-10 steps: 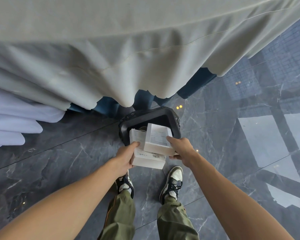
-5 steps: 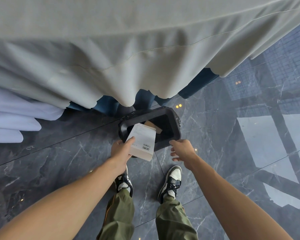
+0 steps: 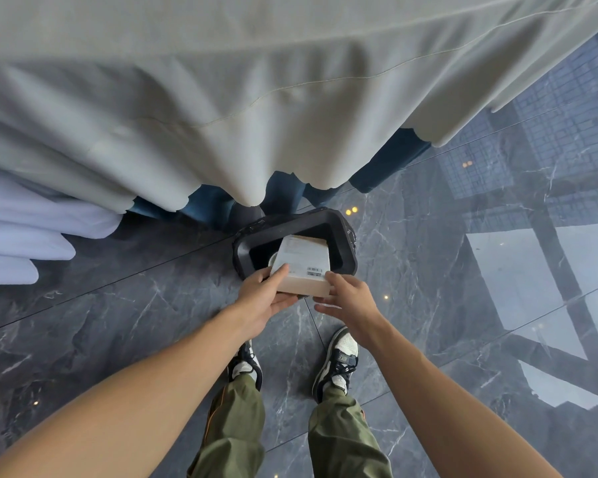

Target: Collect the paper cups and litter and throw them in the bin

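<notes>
One white box (image 3: 302, 267) is tipped halfway into the black bin (image 3: 342, 236), left hand (image 3: 263, 298) gripping its corner, right hand (image 3: 349, 298) spread loosely against its edge (something pale already lies inside); dropping it remains.

Both bare arms outstretched downward, left hand (image 3: 261, 298) gripping, right hand (image 3: 347, 298) with fingers spread
</notes>
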Available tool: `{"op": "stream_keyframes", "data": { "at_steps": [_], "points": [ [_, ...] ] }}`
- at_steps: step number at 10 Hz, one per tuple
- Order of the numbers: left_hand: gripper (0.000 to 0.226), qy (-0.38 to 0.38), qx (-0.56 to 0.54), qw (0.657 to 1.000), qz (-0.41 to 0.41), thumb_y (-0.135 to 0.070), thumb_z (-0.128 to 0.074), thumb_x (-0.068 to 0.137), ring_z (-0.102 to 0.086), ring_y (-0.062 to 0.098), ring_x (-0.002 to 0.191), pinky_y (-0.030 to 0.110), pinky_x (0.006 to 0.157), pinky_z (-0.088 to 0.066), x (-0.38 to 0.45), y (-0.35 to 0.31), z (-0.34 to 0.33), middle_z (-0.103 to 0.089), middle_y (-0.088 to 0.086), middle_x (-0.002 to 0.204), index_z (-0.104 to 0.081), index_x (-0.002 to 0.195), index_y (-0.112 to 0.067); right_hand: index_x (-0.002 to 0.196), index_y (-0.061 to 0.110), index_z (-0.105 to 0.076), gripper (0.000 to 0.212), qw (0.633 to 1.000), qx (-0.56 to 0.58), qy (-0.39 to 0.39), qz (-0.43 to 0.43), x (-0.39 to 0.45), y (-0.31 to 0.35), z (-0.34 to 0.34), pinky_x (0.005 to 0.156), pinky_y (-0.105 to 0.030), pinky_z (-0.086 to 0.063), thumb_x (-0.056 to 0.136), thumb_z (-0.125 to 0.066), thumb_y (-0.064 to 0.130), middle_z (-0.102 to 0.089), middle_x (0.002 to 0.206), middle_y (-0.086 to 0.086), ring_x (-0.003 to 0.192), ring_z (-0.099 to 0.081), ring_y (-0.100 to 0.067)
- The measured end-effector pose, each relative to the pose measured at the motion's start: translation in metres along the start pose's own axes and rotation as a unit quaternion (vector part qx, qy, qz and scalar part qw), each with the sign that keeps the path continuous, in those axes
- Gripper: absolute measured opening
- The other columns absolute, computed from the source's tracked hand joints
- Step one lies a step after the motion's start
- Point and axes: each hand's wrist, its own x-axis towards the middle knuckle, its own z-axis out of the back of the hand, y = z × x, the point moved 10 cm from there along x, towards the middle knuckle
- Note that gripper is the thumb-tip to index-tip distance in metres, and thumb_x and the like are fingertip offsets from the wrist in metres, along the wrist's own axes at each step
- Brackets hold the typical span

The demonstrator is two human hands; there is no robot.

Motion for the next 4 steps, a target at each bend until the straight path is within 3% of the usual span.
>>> {"op": "stream_keyframes", "data": {
  "at_steps": [1,2,3,4],
  "points": [
    [0.046,0.047,-0.007,0.999,0.010,-0.025,-0.070,0.100,-0.074,0.033,0.108,0.041,0.095,-0.061,-0.002,0.004,-0.011,-0.066,0.016,0.130,-0.053,0.142,-0.014,0.124,0.004,-0.061,0.034,0.999,0.016,-0.025,0.012,0.001,0.004,0.006,0.083,-0.047,-0.064,0.104,-0.053,0.031,-0.070,0.113,-0.018,0.097,-0.076,-0.031],
    [0.048,0.043,0.008,0.999,-0.007,-0.023,-0.070,0.100,-0.072,0.034,0.114,0.043,0.097,-0.060,-0.002,0.000,-0.007,-0.062,0.017,0.139,-0.048,0.143,-0.022,0.124,0.006,-0.059,0.031,0.999,-0.020,-0.038,0.000,-0.002,0.006,0.010,0.084,-0.048,-0.064,0.104,-0.051,0.029,-0.067,0.109,-0.015,0.099,-0.074,-0.033],
    [0.068,0.019,0.081,0.996,-0.017,-0.021,-0.072,0.098,-0.073,0.028,0.112,0.038,0.090,-0.063,-0.009,0.002,0.004,-0.062,0.012,0.139,-0.041,0.158,-0.019,0.123,0.000,-0.060,0.032,0.993,-0.098,-0.062,-0.018,-0.014,0.003,0.016,0.087,-0.049,-0.063,0.101,-0.054,0.023,-0.061,0.102,-0.009,0.100,-0.072,-0.032],
    [0.064,-0.009,0.156,0.987,-0.036,-0.022,-0.072,0.097,-0.074,0.024,0.108,0.036,0.089,-0.063,-0.020,-0.005,0.010,-0.066,0.005,0.126,-0.047,0.156,-0.018,0.118,-0.006,-0.062,0.035,0.985,-0.147,-0.085,-0.021,-0.027,0.005,0.022,0.084,-0.043,-0.062,0.099,-0.054,0.022,-0.059,0.092,-0.009,0.093,-0.071,-0.031]
  ]
}}
